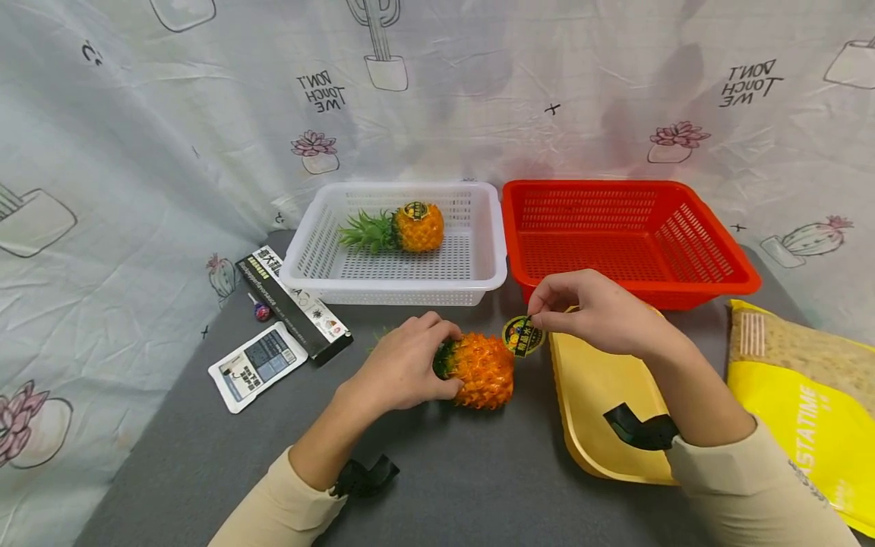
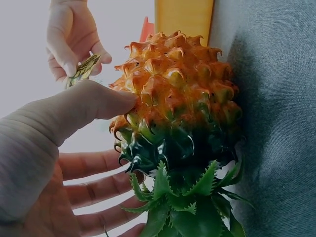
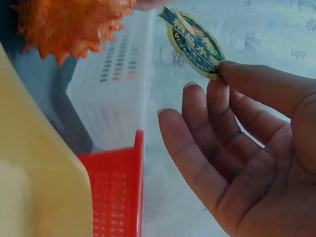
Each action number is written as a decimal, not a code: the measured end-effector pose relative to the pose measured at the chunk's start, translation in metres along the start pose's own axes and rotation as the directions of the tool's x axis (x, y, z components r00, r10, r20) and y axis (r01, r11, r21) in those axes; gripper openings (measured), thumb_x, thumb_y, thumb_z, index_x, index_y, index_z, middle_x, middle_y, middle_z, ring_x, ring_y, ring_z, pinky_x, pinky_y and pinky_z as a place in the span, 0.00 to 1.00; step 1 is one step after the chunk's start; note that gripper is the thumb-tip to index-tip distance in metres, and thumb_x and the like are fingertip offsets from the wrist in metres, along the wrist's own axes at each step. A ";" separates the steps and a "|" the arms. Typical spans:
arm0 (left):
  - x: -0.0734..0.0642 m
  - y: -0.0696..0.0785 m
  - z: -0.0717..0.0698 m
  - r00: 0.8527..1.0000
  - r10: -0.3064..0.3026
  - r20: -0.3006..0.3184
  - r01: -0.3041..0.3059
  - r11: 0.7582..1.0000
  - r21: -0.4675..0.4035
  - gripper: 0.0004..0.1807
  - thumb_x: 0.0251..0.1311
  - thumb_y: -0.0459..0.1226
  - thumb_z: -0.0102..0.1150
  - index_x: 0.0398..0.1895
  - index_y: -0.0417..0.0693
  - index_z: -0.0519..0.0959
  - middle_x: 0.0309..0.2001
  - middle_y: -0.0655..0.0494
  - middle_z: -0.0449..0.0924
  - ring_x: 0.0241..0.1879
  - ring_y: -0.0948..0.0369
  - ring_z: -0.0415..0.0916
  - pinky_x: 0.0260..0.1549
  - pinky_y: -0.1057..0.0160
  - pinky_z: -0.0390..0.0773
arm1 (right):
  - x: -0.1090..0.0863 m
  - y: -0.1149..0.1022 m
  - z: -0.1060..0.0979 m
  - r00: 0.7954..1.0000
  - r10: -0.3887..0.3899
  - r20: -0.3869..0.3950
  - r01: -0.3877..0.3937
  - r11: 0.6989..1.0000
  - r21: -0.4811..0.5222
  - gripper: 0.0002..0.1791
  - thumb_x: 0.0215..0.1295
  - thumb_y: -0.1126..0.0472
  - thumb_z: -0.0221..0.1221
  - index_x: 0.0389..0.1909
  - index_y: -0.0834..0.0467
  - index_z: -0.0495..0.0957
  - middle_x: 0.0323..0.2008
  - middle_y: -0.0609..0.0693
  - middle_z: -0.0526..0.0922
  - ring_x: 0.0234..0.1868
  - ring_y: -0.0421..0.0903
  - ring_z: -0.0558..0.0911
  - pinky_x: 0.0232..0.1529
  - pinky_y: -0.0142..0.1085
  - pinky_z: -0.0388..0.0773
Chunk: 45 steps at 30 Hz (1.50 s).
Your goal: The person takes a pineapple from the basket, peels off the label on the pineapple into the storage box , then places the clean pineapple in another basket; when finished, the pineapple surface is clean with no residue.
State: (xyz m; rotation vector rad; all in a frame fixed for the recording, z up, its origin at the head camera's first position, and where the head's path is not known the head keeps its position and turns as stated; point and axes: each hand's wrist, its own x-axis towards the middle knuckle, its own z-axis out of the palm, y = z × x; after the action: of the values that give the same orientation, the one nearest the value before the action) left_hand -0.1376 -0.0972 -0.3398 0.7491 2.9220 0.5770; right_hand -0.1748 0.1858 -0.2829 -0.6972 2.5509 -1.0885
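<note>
An orange toy pineapple (image 1: 484, 371) with green leaves lies on the grey table; my left hand (image 1: 410, 363) grips it near its crown. In the left wrist view the thumb presses the spiky side of the pineapple (image 2: 173, 94), and the fingers reach behind its leaves. My right hand (image 1: 591, 311) pinches a round black and gold sticker (image 1: 522, 336) by its edge, between thumb and a finger. The right wrist view shows the sticker (image 3: 192, 42) apart from the fruit. A second pineapple (image 1: 420, 228), bearing a similar sticker, lies in the white basket (image 1: 393, 292).
Right of the white basket stands a red basket (image 1: 636, 289). A yellow tray (image 1: 574, 441) sits under my right forearm, beside a yellow pasta bag (image 1: 793, 403). At the left are a black and white box (image 1: 294, 304), a white packet (image 1: 256, 366) and a lollipop (image 1: 261, 310).
</note>
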 end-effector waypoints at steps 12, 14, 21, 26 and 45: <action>0.000 0.001 0.003 1.000 0.001 0.011 -0.001 1.000 0.004 0.31 0.50 0.50 0.74 0.58 0.51 0.80 0.52 0.56 0.79 0.49 0.54 0.76 0.50 0.52 0.79 | -0.009 0.025 -0.025 0.985 0.118 0.124 -0.130 0.986 0.100 0.05 0.69 0.60 0.65 0.41 0.57 0.83 0.38 0.54 0.85 0.41 0.54 0.85 0.46 0.41 0.83; 0.001 0.001 0.003 1.000 0.004 0.007 -0.004 1.000 0.004 0.31 0.50 0.50 0.74 0.58 0.51 0.80 0.52 0.56 0.79 0.48 0.54 0.76 0.50 0.52 0.79 | -0.009 0.031 -0.029 0.980 0.133 0.145 -0.150 0.983 0.108 0.06 0.69 0.60 0.65 0.41 0.59 0.82 0.40 0.55 0.85 0.40 0.55 0.85 0.47 0.42 0.84; 0.000 0.001 0.003 1.000 0.018 -0.004 -0.018 1.000 -0.001 0.31 0.51 0.50 0.74 0.59 0.52 0.80 0.53 0.56 0.79 0.49 0.53 0.76 0.50 0.52 0.79 | -0.008 0.057 -0.039 0.965 0.169 0.201 -0.199 0.971 0.136 0.09 0.70 0.61 0.64 0.42 0.63 0.80 0.36 0.56 0.83 0.38 0.53 0.86 0.46 0.41 0.86; 0.000 0.000 0.002 1.000 0.011 -0.002 -0.011 1.000 0.002 0.31 0.51 0.50 0.74 0.59 0.52 0.80 0.53 0.56 0.79 0.49 0.53 0.76 0.51 0.52 0.79 | -0.004 0.072 -0.042 0.952 0.205 0.227 -0.244 0.957 0.159 0.10 0.71 0.61 0.63 0.45 0.65 0.78 0.37 0.55 0.82 0.40 0.53 0.85 0.46 0.41 0.86; -0.002 -0.003 0.002 1.000 0.018 -0.003 -0.018 1.000 -0.005 0.31 0.53 0.50 0.74 0.60 0.51 0.80 0.54 0.55 0.79 0.50 0.52 0.76 0.50 0.51 0.79 | 0.013 0.102 -0.010 0.918 0.273 0.289 -0.288 0.958 0.009 0.05 0.69 0.64 0.61 0.40 0.62 0.79 0.35 0.51 0.80 0.34 0.48 0.81 0.38 0.44 0.83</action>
State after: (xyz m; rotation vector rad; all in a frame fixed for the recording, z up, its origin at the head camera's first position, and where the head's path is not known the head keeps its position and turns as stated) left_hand -0.1370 -0.0994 -0.3426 0.7753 2.9182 0.5875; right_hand -0.2232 0.2464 -0.3517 -0.4208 2.2789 -0.8829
